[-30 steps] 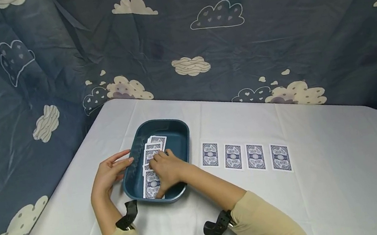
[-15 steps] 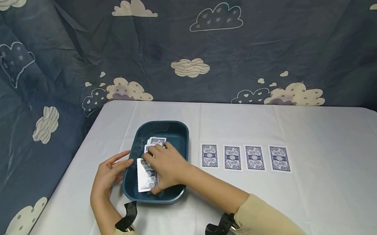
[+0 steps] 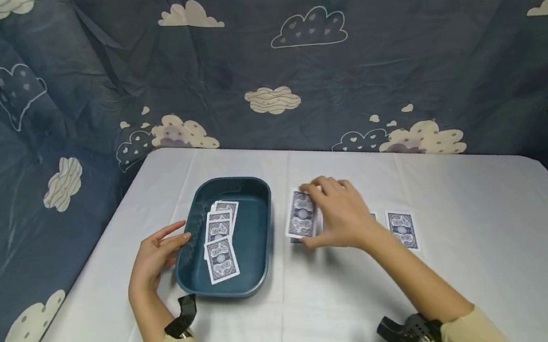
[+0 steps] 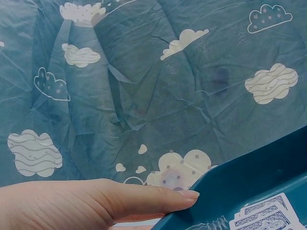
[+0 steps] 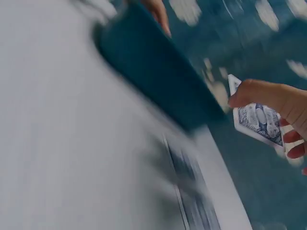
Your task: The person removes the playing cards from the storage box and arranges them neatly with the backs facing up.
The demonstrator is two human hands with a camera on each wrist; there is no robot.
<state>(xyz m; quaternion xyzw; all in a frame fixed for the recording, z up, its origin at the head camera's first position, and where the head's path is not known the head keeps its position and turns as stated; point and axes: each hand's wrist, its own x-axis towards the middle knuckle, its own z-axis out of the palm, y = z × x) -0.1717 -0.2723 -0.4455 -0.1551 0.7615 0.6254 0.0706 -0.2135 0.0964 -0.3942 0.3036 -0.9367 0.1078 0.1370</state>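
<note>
My right hand (image 3: 344, 213) pinches a blue-backed playing card (image 3: 301, 213) between thumb and fingers. The card is tilted above the left end of a row of cards on the table and partly covers one of them. In the right wrist view the held card (image 5: 259, 120) shows its patterned back. My left hand (image 3: 153, 262) rests at the left side of a dark teal tray (image 3: 254, 243), thumb and forefinger extended to its rim. Several overlapping playing cards (image 3: 222, 261) lie back up along the tray's left half.
The rightmost card of the row (image 3: 402, 230) shows in full; my right hand hides most of the middle ones. A white cloth (image 3: 476, 248) covers the table. A dark curtain with clouds (image 3: 219, 74) hangs behind it.
My right hand has lifted a card out of the tray and carried it right, over the row on the table. My left hand stays at the tray's rim.
</note>
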